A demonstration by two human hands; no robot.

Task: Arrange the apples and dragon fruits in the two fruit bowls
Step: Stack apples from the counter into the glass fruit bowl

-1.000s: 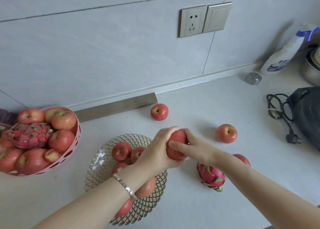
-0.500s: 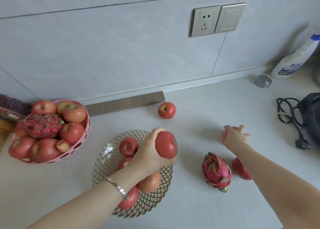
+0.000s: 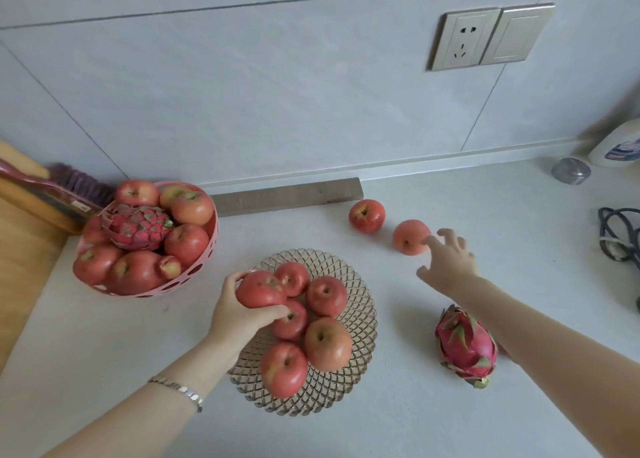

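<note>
Just at ten o'clock of the right hand point(image 3: 448, 262), spread and empty, lies the loose apple point(image 3: 411, 237), while the left hand point(image 3: 235, 314) grips a second apple point(image 3: 259, 289).

Two fruit bowls stand on the table point(image 3: 450, 423): one pink bowl point(image 3: 166, 288) and one glass bowl point(image 3: 363, 322).

There are two dragon fruits: the bowl dragon fruit point(image 3: 136, 227) in the pink one and the loose dragon fruit point(image 3: 465, 345) on the table.

Five apples lie in the glass bowl, and a sixth, the held apple point(image 3: 261, 289), is in the left hand point(image 3: 235, 315). The pink bowl shows about eight apples, some half hidden. Two more lie loose on the table: the far apple point(image 3: 367, 215) and the near apple point(image 3: 410, 237).

There are two hands, counting the right hand point(image 3: 450, 267).
</note>
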